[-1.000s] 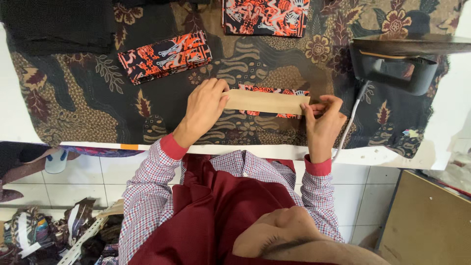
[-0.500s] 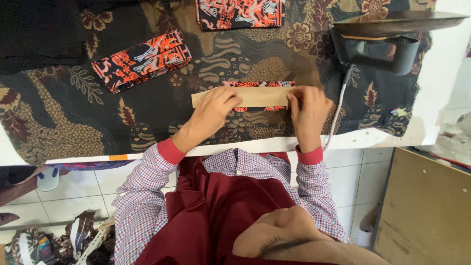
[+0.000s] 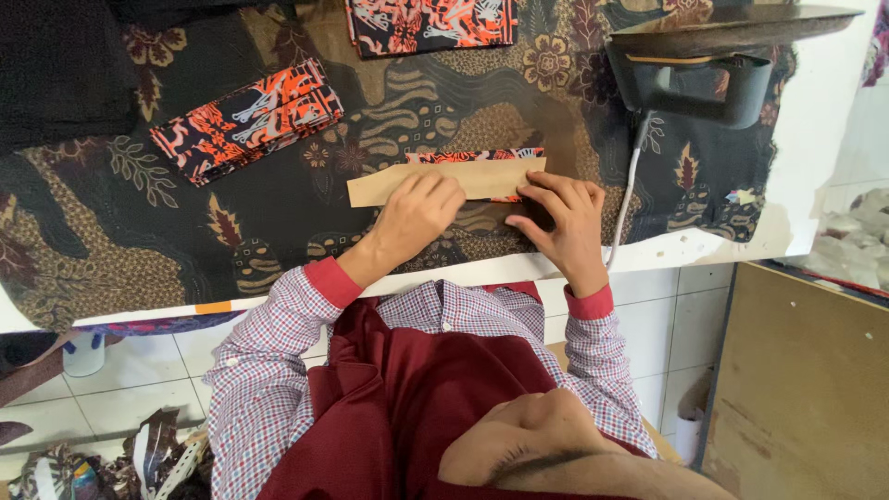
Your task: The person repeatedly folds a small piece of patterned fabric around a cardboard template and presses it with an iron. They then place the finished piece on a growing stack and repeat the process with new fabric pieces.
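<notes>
A tan cardboard strip [image 3: 482, 178] lies across a folded piece of orange, black and red patterned fabric [image 3: 472, 156] on the batik-covered work table [image 3: 111, 250]. My left hand [image 3: 415, 215] presses flat on the strip's near edge, fingers together. My right hand [image 3: 561, 215] rests at the strip's right end, with fingertips on the fabric fold and the strip's corner. Only the fabric's far edge shows from under the strip.
A stack of folded patterned pieces [image 3: 248, 118] lies at the left rear, and another patterned piece [image 3: 431, 22] at the top. A dark clothes iron [image 3: 706, 65] stands at the right, its white cord [image 3: 624, 206] hanging over the table edge. Black cloth [image 3: 60, 69] covers the far left.
The view has shifted, so the table sits higher in frame. My right hand has gone from gripping the strip's end to lying flat on it; my left hand still presses down.
</notes>
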